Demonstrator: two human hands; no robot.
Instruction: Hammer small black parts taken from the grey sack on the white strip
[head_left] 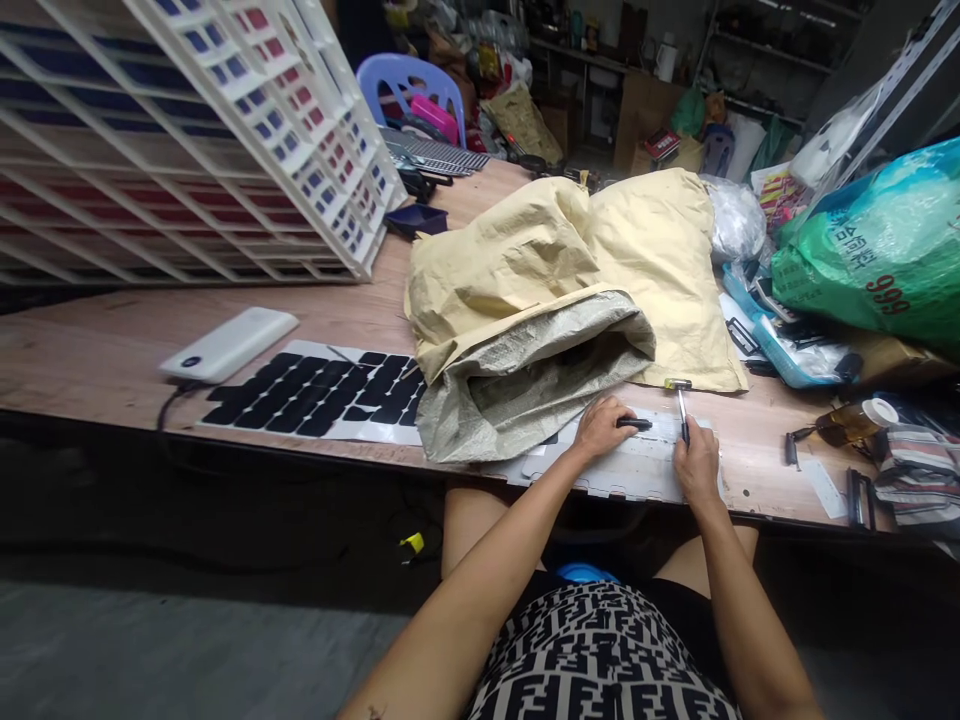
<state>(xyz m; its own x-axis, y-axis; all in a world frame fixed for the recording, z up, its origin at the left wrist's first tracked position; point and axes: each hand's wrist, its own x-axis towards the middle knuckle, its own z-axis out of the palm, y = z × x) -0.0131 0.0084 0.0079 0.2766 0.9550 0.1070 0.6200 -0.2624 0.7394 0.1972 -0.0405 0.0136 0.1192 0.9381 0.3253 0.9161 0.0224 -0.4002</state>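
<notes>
My left hand (600, 428) rests over a pale flat board (626, 478) at the table's front edge. Its fingers are closed on a small black piece (634, 424) that sticks out to the right. To the right of it, my right hand (697, 460) is wrapped round the dark handle of a T-shaped tool (682, 402). This tool has a shiny shaft and a short crosswise head, which points away from me near the lower edge of the yellow sack. The tool's exact kind is unclear. An open sack with a grey lining (517, 400) lies just left of my hands, its inside dark.
Left lie a sheet of black pieces (300, 392) and a white power bank (229, 343) with a cable. A white plastic crate (360, 235) stands behind them. Another yellow sack (660, 270) lies behind my hands. Right are a green bag (870, 250), a blue tray (784, 358) and a brown bottle (844, 424).
</notes>
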